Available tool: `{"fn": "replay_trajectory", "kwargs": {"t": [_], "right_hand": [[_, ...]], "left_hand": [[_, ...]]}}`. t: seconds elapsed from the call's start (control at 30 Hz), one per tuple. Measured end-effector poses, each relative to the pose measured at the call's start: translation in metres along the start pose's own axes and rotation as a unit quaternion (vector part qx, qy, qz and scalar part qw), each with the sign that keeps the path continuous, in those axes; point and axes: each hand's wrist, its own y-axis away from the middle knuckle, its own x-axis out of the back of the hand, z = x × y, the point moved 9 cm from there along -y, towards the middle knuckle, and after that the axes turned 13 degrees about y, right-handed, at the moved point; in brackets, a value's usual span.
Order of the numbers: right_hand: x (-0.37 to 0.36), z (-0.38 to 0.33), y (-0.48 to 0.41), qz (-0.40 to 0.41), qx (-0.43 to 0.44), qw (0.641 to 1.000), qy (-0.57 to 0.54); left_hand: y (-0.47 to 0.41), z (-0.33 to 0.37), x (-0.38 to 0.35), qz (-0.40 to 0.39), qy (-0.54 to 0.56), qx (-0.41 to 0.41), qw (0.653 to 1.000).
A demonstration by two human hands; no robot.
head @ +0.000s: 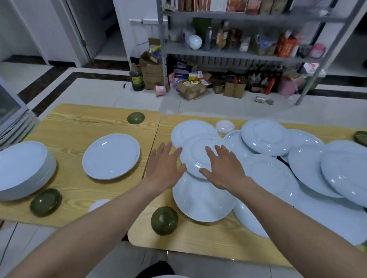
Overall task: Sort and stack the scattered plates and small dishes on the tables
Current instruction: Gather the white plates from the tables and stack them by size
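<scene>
both hands are stretched over the near left part of the right table [202, 239], fingers straight and spread, with nothing gripped. the right hand [223, 168] is laid flat on an overturned white plate [195, 154] that tops the left end of a scattered heap. the left hand [164, 167] is set at that plate's left rim; whether its fingertips touch the edge cannot be told. the plate is thus bracketed between the two hands, just ahead of the fingers, the right hand being nearer its centre. being round, it offers no long axis. the stack of plates [16, 167] and a single upright plate [111, 156] are found on the left table [78, 126], so a leftward carry is judged likely.
</scene>
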Motion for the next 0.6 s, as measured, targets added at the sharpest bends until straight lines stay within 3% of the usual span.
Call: {"fn": "replay_trajectory", "kwargs": {"t": [0.43,0.6], "right_hand": [[-0.016,0.050,-0.024,-0.008,-0.051,0.999,-0.012],[-0.024,0.063,-0.036,-0.016,-0.081,0.995,-0.063]], "left_hand": [[-0.051,0.027,-0.032,-0.026,-0.017,-0.034,0.999],[-0.073,0.023,-0.049,-0.039,0.001,-0.030,0.999]]}}
